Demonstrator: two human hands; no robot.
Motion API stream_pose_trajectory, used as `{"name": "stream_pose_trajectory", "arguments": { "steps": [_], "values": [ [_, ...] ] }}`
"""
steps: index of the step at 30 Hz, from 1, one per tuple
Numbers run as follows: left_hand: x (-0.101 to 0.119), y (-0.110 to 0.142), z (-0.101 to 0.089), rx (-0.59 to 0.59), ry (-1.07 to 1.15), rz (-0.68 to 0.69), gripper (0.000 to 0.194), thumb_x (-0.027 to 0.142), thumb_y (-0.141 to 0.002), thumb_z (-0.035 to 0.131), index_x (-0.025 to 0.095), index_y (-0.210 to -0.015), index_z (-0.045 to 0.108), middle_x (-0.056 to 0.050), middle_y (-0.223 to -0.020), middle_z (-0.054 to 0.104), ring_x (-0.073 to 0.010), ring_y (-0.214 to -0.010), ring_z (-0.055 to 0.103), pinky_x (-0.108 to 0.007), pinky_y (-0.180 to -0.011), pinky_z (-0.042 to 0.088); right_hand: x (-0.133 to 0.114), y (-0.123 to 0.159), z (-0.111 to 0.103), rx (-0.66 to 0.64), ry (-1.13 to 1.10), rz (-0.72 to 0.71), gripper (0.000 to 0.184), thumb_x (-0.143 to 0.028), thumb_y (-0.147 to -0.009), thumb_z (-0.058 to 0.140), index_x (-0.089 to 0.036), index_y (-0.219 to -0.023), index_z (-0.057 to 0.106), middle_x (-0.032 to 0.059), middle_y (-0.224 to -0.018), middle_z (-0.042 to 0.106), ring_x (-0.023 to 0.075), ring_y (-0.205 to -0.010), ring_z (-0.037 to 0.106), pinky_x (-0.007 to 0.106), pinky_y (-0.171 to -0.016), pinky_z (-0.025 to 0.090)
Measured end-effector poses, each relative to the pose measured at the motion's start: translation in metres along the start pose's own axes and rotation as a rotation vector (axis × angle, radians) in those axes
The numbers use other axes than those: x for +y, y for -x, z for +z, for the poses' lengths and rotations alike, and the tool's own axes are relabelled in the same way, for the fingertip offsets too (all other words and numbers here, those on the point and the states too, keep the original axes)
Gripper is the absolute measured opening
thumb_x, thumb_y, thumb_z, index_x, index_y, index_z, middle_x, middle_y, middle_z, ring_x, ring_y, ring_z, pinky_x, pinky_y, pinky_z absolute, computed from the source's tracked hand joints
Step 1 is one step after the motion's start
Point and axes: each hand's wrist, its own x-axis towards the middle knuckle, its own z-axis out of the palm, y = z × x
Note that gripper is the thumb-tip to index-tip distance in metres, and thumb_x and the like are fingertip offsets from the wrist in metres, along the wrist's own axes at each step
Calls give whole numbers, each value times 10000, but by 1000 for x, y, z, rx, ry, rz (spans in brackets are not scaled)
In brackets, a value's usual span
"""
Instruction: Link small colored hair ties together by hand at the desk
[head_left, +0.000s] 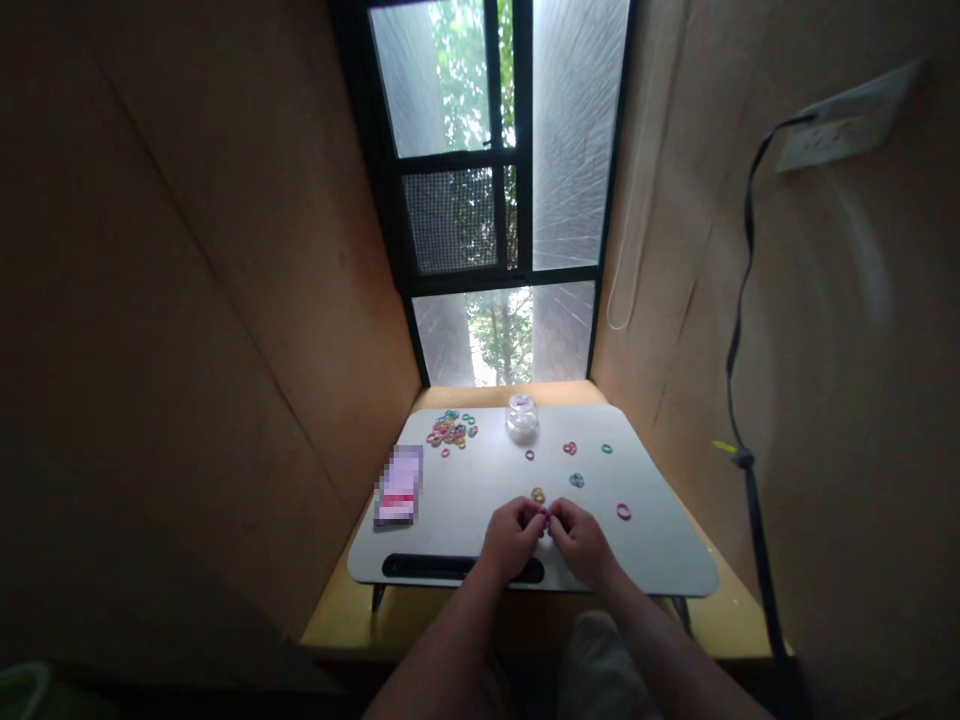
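Observation:
My left hand [515,536] and my right hand [577,538] meet over the near middle of a white lap desk [480,500]. Between their pinched fingertips is a small pinkish-purple ring [545,517] that looks like a hair tie; the fingers hide most of it. Just beyond the fingers lies a little group of yellow hair ties [538,494]. To the right are blue hair ties [576,480], a pink hair tie [623,511], red-pink hair ties [570,448] and a green hair tie [607,449]. A single purplish hair tie [529,455] sits farther back.
A mixed pile of coloured hair ties [450,430] lies at the back left, near a clear jar [522,420]. A blurred purple-pink rectangular item [400,485] rests at the left edge. A dark slot [427,567] runs along the front. A black cable [739,330] hangs at right.

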Motion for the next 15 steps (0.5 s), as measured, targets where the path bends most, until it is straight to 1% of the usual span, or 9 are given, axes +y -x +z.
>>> {"name": "stream_pose_trajectory", "arguments": {
  "steps": [4,11,15],
  "values": [
    [2,1,0,22,-8,-8,122,264,-789,571,162,-795,638,0,-677,656,-124,-615,576,-224,-595,426,-2,0,0,-5,12,-2,205,-289,-879,472,-197,-710,541,-21,-629,553,125,-583,481,239,-561,346],
    [2,3,0,48,-46,0,137,287,-793,562,169,-783,632,6,-681,647,-120,-620,556,-224,-599,416,-5,1,-1,8,48,-6,222,-306,-878,472,-199,-685,500,-31,-599,511,117,-562,454,239,-553,333],
    [3,3,-1,33,10,-10,105,235,-772,548,166,-788,625,7,-681,640,-121,-627,554,-223,-608,423,-5,2,-1,1,80,-6,237,-319,-876,468,-200,-672,491,-39,-576,473,114,-541,422,240,-530,309]
  ]
}}
